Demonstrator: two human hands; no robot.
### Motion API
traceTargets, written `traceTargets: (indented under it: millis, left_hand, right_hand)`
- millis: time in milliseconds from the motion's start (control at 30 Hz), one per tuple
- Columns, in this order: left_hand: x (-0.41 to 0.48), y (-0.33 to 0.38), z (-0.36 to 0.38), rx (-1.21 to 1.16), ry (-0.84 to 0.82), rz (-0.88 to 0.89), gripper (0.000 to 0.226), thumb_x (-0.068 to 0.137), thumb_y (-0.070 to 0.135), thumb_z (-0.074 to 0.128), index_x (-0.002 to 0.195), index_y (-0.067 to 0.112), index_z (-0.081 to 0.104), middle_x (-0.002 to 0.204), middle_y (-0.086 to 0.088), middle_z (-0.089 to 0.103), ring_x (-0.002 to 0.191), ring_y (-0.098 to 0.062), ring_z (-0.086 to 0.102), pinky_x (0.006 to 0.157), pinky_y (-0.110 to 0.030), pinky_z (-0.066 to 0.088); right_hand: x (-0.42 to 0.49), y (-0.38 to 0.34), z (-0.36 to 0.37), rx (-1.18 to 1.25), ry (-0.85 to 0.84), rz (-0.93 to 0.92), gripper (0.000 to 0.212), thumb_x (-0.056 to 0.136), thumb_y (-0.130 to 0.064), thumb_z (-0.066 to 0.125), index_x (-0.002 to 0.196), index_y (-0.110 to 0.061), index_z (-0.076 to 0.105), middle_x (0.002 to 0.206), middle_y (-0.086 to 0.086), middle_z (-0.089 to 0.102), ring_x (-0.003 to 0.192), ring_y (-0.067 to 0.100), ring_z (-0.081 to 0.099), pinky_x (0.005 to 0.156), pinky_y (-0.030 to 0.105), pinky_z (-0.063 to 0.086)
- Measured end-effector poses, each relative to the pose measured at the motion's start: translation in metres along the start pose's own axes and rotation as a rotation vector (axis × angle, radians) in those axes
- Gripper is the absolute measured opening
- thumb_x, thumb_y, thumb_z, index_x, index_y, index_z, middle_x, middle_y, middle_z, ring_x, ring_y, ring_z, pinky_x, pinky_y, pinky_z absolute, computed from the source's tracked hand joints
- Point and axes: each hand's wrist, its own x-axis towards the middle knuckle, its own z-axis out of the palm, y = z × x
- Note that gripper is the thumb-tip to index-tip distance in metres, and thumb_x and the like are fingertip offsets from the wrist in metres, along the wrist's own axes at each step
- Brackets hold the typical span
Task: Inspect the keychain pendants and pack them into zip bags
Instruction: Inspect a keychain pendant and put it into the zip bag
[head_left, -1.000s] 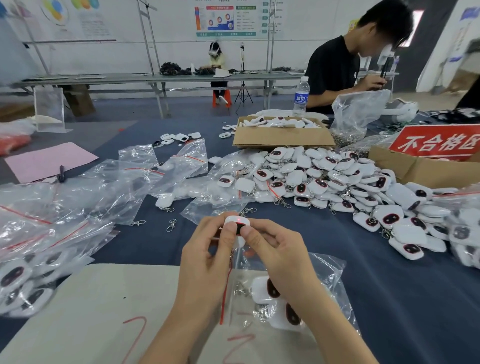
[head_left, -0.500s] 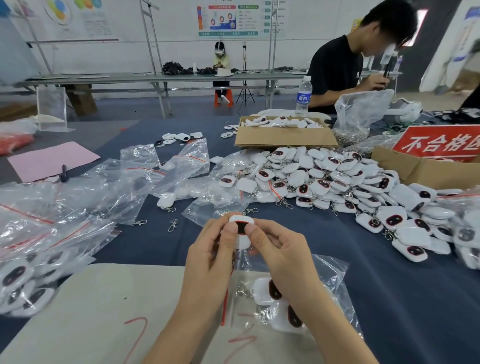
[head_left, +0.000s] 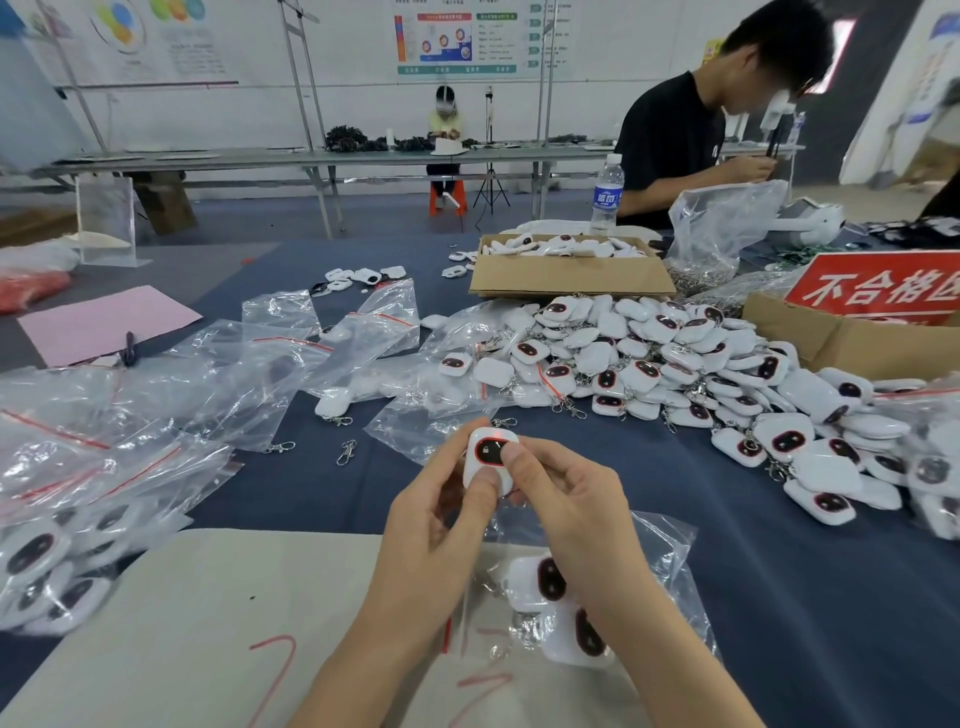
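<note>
keychain pendant: head view, white with dark face lit red, held upright above the tabletop | left hand: fingers curled, thumb on lower face, pinching it | right hand: curled, thumb at the dark face, pinching the same | zip bag: under the wrists, pendants inside

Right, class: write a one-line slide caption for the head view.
Left hand and right hand hold one pendant; a zip bag lies beneath.

Bright, diffuse indoor light fills the scene, leaving only faint, soft shadows. The clear zip bags glint with mild glare. Wide-angle distortion curves the edges, and the far right edge is blurred.
</note>
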Motion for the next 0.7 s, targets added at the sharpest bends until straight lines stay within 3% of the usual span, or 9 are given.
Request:
traceTargets:
  millis: [367,700]
  left_hand:
    - [-0.0001,-0.002,0.0002,0.012,0.021,-0.018,0.035,0.095,0.03,0.059,0.123,0.051,0.063,0.109,0.01,0.074,0.101,-0.012,0.07,0.083,-0.014,0.052]
    - [0.0011,-0.0023,0.0013,0.062,0.026,0.029,0.043,0.099,0.023,0.059,0.118,0.061,0.06,0.108,0.017,0.073,0.098,-0.002,0.068,0.082,-0.01,0.05]
  right_hand:
    - [0.0011,0.0019,0.0006,0.073,0.021,0.009,0.018,0.098,-0.014,0.062,0.097,-0.026,0.076,0.081,-0.009,0.077,0.073,-0.001,0.07,0.068,0.01,0.051]
    - [0.0018,0.0048,-0.0001,0.093,0.027,0.005,0.018,0.098,-0.012,0.062,0.099,-0.022,0.077,0.08,-0.008,0.077,0.073,-0.001,0.069,0.068,0.011,0.051]
